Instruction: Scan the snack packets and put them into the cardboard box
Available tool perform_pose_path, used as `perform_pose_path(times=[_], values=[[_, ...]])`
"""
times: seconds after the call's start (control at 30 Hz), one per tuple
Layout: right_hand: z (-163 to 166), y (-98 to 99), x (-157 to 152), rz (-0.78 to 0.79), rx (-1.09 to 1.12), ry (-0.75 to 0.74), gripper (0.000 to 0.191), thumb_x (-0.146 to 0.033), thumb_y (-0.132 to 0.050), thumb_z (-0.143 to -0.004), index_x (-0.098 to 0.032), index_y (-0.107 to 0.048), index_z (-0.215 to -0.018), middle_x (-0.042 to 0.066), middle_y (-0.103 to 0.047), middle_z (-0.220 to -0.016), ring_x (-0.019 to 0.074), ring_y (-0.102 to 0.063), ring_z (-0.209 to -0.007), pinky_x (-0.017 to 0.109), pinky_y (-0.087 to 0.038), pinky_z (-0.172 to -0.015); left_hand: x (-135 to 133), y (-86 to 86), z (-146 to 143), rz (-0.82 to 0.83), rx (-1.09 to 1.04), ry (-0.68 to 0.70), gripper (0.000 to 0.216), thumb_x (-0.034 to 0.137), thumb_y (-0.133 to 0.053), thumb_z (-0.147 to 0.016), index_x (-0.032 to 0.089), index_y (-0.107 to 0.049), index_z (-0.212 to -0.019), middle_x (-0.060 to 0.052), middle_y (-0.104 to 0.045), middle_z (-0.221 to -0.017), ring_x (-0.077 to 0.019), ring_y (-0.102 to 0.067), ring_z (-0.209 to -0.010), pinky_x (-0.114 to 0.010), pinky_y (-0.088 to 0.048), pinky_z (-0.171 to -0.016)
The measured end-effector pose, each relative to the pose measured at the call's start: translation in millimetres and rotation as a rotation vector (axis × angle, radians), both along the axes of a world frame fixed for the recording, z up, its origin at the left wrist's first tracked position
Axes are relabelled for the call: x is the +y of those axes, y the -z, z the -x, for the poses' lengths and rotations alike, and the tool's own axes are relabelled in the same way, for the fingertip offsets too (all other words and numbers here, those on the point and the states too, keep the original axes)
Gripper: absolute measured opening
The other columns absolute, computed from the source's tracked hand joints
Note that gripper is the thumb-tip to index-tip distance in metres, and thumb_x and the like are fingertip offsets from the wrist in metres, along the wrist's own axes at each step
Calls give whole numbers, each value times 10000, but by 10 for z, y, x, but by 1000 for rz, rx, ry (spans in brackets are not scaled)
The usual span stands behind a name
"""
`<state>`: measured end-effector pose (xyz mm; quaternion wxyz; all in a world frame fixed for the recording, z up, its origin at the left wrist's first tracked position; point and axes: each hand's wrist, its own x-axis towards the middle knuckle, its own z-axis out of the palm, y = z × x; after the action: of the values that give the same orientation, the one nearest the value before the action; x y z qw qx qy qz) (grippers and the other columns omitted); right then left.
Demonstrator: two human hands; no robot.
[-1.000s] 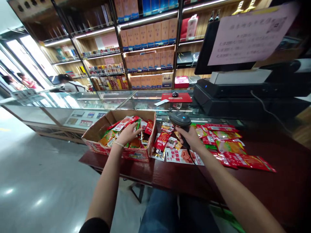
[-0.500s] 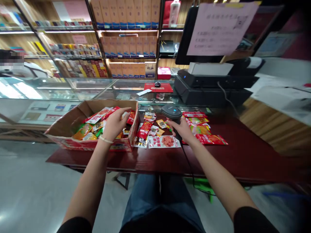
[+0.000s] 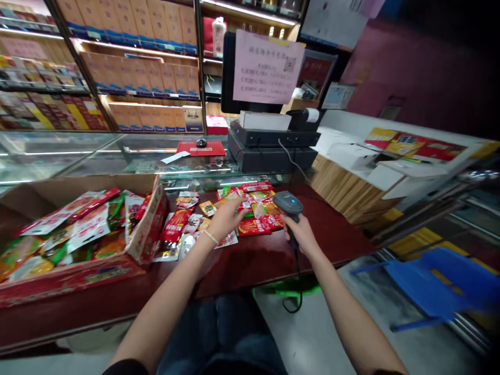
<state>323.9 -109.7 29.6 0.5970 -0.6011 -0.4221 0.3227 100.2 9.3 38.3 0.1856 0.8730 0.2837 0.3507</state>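
My right hand (image 3: 300, 234) is wrapped round the handle of a black barcode scanner (image 3: 288, 203), its head raised over the dark red table (image 3: 328, 229). My left hand (image 3: 227, 216) reaches out over loose snack packets (image 3: 255, 200) spread on the table, fingers stretched forward and touching a green and orange packet (image 3: 230, 198). A cardboard box (image 3: 146, 237) full of red, green and orange snack packets stands at the left.
Behind the table runs a glass display counter (image 3: 117, 156) with a red mouse pad and mouse (image 3: 201, 143). A black cash register and monitor (image 3: 269, 140) with a pink paper notice stand behind. Shelves of boxed goods fill the back wall. A blue plastic chair (image 3: 437, 284) is at the right.
My left hand has left the cardboard box and moved right to the loose packets on the table. The view has swung to the right; the scanner stays in my right hand.
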Motion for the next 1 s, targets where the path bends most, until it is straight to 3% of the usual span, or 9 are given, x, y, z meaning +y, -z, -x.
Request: perform_pose_path(times=[0.23, 0.37, 0.47, 0.63, 0.8, 1.0], values=[[-722, 158, -341, -1, 53, 150, 315, -446, -710, -790, -181, -557, -862, -78, -518, -513, 75, -443, -319, 198, -343, -337, -77, 571, -1153, -38, 140, 142, 565, 433, -636, -840, 171, -546, -1332, -149, -524, -1381, -285, -474, -1290, -423, -370, -1101], [-890, 208, -388, 1, 89, 169, 324, -453, -708, -790, -186, -548, -881, -84, -510, -517, 77, -444, -317, 197, -342, -329, -150, 682, -1456, -65, 305, 87, 726, 530, -697, -750, 170, -528, -1358, -172, -515, -1364, -347, -474, -1249, -499, -340, -1082], [-937, 238, -371, 8, 95, 159, 327, -462, -697, -799, -185, -547, -887, -83, -513, -524, 80, -449, -321, 201, -350, -330, -185, 668, -1547, -52, 391, 39, 546, 432, -641, -808, 162, -599, -1281, -171, -596, -1230, -342, -536, -1145, -490, -381, -1018], [-906, 186, -304, 20, 52, 130, 326, -461, -701, -799, -181, -551, -871, -80, -513, -520, 77, -448, -324, 196, -331, -334, -144, 518, -1519, 88, 375, 17, 329, 244, -478, -889, 134, -674, -1129, -163, -703, -945, -301, -648, -929, -428, -456, -885], [-762, 32, -166, -19, 25, 89, 324, -463, -705, -799, -182, -548, -834, -77, -515, -530, 74, -449, -333, 200, -339, -351, 142, 397, -1165, 402, -180, -132, 315, 303, -467, -926, 163, -657, -1135, -111, -714, -1043, -242, -660, -951, -348, -478, -861], [-361, -65, 212, -40, 27, -13, 351, -487, -720, -777, -190, -547, -851, -70, -521, -520, 83, -451, -344, 205, -341, -348, 477, 464, -417, 767, -612, -87, 396, 479, -628, -825, 151, -653, -1046, -73, -713, -932, -200, -661, -815, -315, -509, -774]])
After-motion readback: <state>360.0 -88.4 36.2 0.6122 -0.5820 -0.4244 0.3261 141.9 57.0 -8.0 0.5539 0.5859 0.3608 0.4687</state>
